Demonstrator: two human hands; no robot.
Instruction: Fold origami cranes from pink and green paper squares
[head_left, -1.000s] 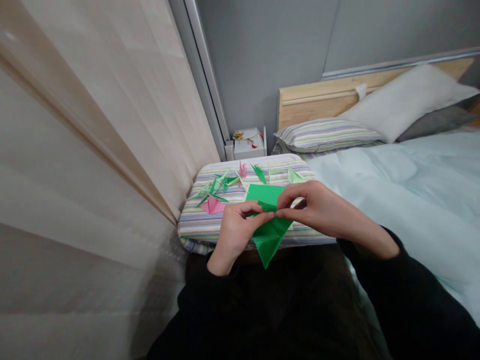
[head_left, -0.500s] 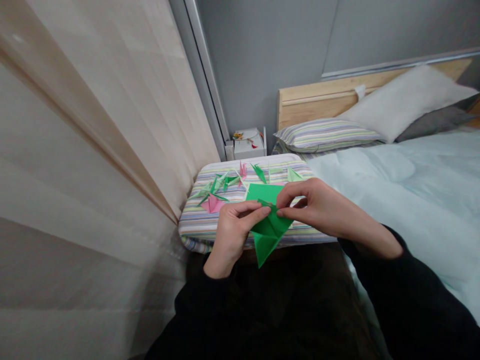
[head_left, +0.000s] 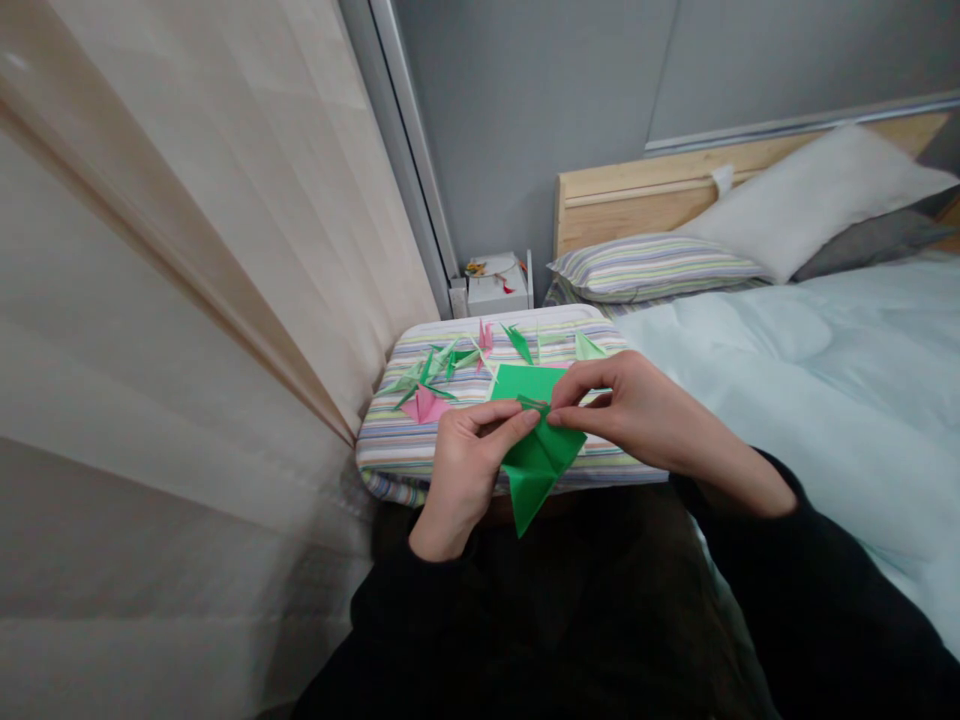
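Observation:
A partly folded sheet of green origami paper (head_left: 536, 470) is held up between my two hands, one pointed corner hanging down. My left hand (head_left: 469, 465) pinches its upper left edge between thumb and fingers. At the upper right edge, the thumb and forefinger of my right hand (head_left: 626, 405) grip the same paper, close to the left fingertips. Behind it a flat green square sheet (head_left: 525, 381) lies on the table. Several folded paper cranes in green and pale green (head_left: 442, 365) rest to the left, with a pink folded paper (head_left: 425, 405) near my left hand.
The small table (head_left: 390, 440) wears a striped cloth. A beige curtain (head_left: 300, 250) hangs close on the left. To the right is a bed with a pale blue quilt (head_left: 840, 370) and a striped pillow (head_left: 660, 268). A white box (head_left: 496, 290) stands behind the table.
My right hand has shifted slightly left, bringing its fingertips closer to my left hand's. Both hands still grip the green paper.

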